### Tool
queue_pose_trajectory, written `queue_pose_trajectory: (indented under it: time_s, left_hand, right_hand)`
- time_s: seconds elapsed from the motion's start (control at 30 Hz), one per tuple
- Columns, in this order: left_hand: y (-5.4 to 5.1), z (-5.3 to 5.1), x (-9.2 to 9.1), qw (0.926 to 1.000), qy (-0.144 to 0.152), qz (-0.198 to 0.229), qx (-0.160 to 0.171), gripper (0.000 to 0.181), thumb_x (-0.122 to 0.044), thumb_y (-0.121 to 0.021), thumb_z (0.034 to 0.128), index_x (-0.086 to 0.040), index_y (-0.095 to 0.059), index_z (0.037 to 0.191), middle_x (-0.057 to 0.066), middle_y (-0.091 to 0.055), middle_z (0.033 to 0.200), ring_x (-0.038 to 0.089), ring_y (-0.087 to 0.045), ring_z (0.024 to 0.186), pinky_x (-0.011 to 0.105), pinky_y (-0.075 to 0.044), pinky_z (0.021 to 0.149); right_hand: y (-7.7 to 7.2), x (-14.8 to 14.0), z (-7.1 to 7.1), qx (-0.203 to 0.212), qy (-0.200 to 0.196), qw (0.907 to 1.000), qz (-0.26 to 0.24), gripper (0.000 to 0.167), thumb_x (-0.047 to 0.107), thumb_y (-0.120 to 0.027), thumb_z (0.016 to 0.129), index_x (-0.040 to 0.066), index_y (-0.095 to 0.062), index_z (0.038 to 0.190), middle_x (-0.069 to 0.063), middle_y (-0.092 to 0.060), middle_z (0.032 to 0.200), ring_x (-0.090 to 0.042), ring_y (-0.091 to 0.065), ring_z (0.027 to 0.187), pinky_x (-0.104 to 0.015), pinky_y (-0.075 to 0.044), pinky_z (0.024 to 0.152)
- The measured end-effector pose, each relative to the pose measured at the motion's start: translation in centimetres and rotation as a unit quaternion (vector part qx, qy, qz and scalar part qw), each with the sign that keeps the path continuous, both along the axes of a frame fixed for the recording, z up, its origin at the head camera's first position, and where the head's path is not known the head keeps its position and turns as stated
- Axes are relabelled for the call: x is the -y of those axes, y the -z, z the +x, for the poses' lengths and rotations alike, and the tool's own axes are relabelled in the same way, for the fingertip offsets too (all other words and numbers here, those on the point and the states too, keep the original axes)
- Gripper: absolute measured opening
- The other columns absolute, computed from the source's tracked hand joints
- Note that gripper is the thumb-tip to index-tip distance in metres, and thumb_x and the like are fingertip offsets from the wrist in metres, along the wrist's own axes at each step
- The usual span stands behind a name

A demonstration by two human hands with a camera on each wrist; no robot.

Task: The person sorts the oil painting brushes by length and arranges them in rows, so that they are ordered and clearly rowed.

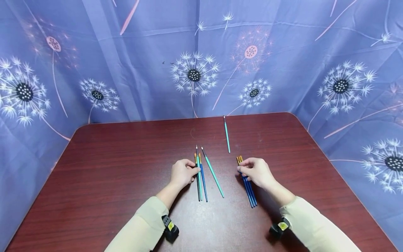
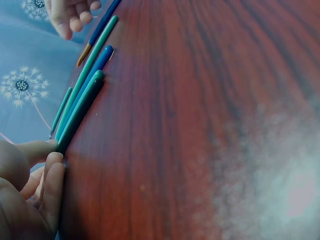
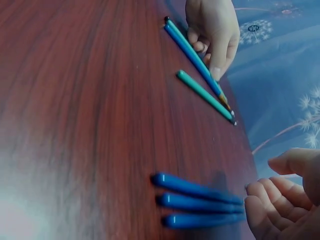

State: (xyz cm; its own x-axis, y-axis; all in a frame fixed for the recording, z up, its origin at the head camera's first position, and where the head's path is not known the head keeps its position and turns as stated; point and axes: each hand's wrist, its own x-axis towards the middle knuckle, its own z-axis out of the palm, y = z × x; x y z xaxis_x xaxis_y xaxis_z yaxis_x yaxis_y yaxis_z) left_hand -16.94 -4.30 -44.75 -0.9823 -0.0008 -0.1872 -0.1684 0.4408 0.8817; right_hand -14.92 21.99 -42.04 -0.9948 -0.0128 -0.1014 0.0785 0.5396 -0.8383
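Several paintbrushes lie on the table. My left hand (image 1: 183, 173) pinches a teal paintbrush (image 1: 200, 187) between thumb and finger. Close under it lie a black-handled paintbrush (image 1: 198, 190) and a blue paintbrush (image 1: 204, 187) with orange bristles. Another teal paintbrush (image 1: 214, 174) rests at a slant just right of these. My right hand (image 1: 259, 172) is over a group of blue paintbrushes (image 1: 248, 191), bristles pointing away. In the right wrist view a gap shows between that hand's thumb and its loosely bent fingers; the brushes' far ends (image 3: 200, 202) are hidden behind the fingers.
One more teal paintbrush (image 1: 227, 135) lies near the back edge of the dark red wooden table (image 1: 110, 168). A blue-violet curtain (image 1: 151, 70) with a dandelion print hangs behind the table and along its sides.
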Motion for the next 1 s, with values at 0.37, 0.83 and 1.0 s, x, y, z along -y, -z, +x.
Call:
queue_pose_trajectory:
  time_s: [0.37, 0.83, 1.0]
  left_hand:
    - [0.0, 0.0, -0.1, 1.0, -0.001, 0.001, 0.001, 0.019, -0.015, -0.074, 0.0796, -0.002, -0.064, 0.089, 0.005, -0.064, 0.066, 0.009, -0.054, 0.041, 0.022, -0.047, 0.04]
    - [-0.1, 0.0, -0.1, 1.0, -0.004, 0.001, -0.004, 0.019, -0.015, -0.075, 0.079, -0.002, -0.065, 0.089, 0.005, -0.064, 0.067, 0.009, -0.055, 0.042, 0.022, -0.048, 0.041]
    - [0.0, 0.0, 0.0, 1.0, -0.002, -0.004, -0.006, 0.019, -0.015, -0.075, 0.079, -0.002, -0.065, 0.089, 0.004, -0.064, 0.067, 0.009, -0.055, 0.042, 0.022, -0.048, 0.041]
  right_hand:
    - [0.9, 3.3, -0.3, -0.046, -0.035, 0.9981, -0.021, 0.021, 0.009, -0.069, 0.083, -0.006, -0.068, 0.098, -0.016, -0.071, 0.078, -0.014, -0.065, 0.06, -0.026, -0.055, 0.055]
    - [1.5, 6.6, -0.8, -0.067, -0.052, 0.995, 0.052, 0.017, 0.014, -0.073, 0.079, 0.002, -0.071, 0.091, -0.005, -0.071, 0.076, -0.005, -0.061, 0.064, -0.02, -0.05, 0.059]
    - [1.6, 7.5, -0.7, -0.065, -0.045, 0.9935, 0.082, 0.015, 0.017, -0.075, 0.078, 0.005, -0.072, 0.086, -0.001, -0.07, 0.071, -0.003, -0.057, 0.055, -0.02, -0.049, 0.055]
